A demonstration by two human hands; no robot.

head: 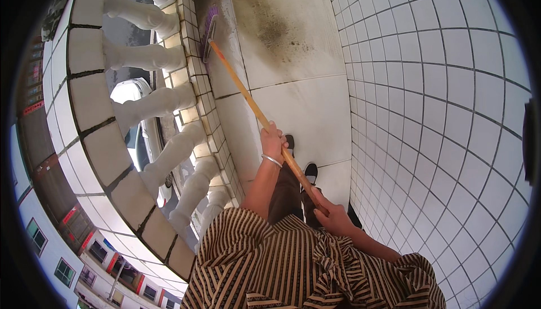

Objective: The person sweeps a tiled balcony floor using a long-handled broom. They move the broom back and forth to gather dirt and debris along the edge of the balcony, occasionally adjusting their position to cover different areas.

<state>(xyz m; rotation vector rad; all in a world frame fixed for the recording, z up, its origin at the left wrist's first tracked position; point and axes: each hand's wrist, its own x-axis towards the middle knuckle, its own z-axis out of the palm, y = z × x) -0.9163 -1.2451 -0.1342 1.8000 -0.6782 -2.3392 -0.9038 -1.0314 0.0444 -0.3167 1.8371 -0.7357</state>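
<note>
A long wooden handle runs slantwise from my waist to a floor brush with purple bristles. My left hand, with a silver bangle at the wrist, grips the handle near its middle. Close to the upper end, my right hand is wrapped around the same handle. The brush head stands against the foot of the tiled balustrade base, on a wet-looking strip of floor. Beyond it to the right, a dark patch of dirt stains the pale floor tiles.
White balusters under a tiled rail line the left side. A white-tiled wall bounds the right. My shoes stand on the floor between them. Below, past the balusters, a white car is parked.
</note>
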